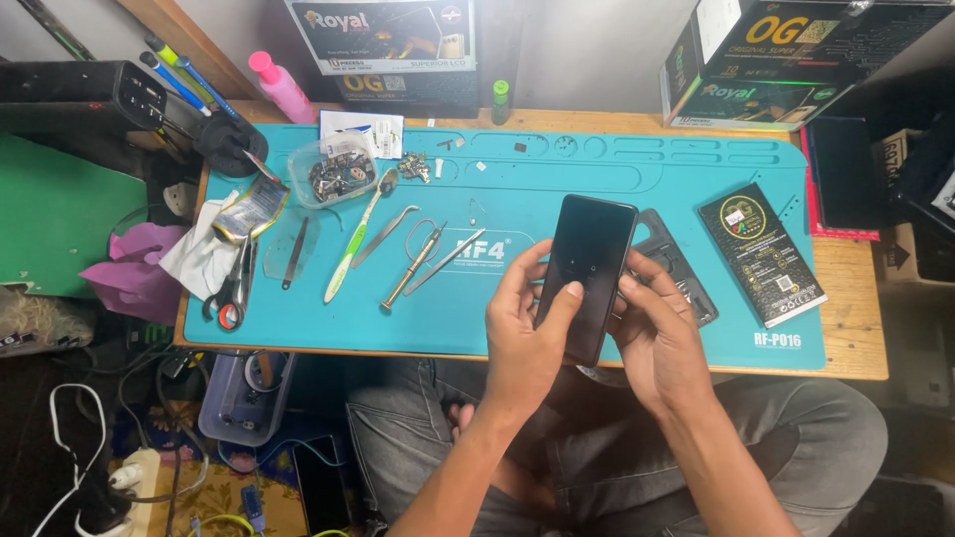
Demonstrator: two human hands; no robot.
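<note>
- A dark phone screen (587, 273), unlit and glossy, is held upright over the front of the counter.
- A flat black rectangular package (762, 254) with gold and green marks lies right of it on the teal mat.
- A black box (786, 60) with green and gold print stands at the back right.
- A white-and-dark printed box (383, 38) stands at back centre.
</note>
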